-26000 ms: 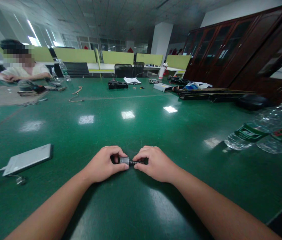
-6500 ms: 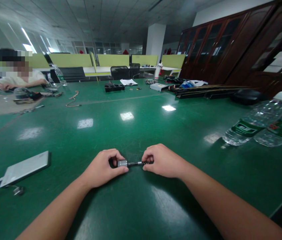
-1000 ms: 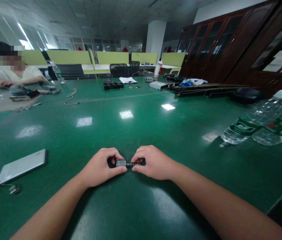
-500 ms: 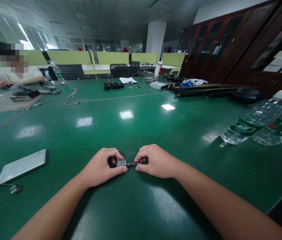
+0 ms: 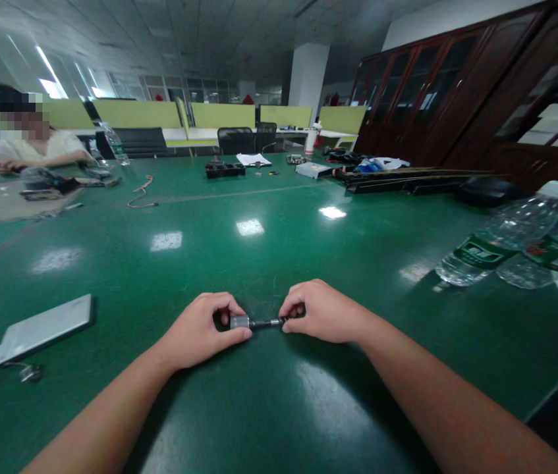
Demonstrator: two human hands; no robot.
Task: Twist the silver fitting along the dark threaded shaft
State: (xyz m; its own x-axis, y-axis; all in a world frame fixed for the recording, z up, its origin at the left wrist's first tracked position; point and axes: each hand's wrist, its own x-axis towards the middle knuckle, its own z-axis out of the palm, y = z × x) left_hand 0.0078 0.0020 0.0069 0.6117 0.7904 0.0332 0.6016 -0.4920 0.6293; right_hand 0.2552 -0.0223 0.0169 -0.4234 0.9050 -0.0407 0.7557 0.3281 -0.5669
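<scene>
Between finger and thumb, my left hand (image 5: 204, 332) pinches a small grey metal cylinder (image 5: 240, 322) just above the green table (image 5: 199, 263). A thin dark shaft (image 5: 263, 324) with a silvery section runs rightward from the cylinder. At its right end, my right hand (image 5: 321, 313) closes its fingertips on a small black coiled piece (image 5: 283, 320), partly hidden by the fingers. The cylinder, shaft and coiled piece lie in one line.
A pale flat device (image 5: 44, 329) with a white cable lies at the left. Clear plastic bottles (image 5: 486, 250) are at the right. Far back are a black tray (image 5: 224, 168), papers (image 5: 253, 159) and dark long bars (image 5: 387, 178). A person (image 5: 31, 148) sits at the far left.
My right hand has moved a little to the right with the coiled piece, and more of the shaft shows between the hands. My left hand has stayed in place.
</scene>
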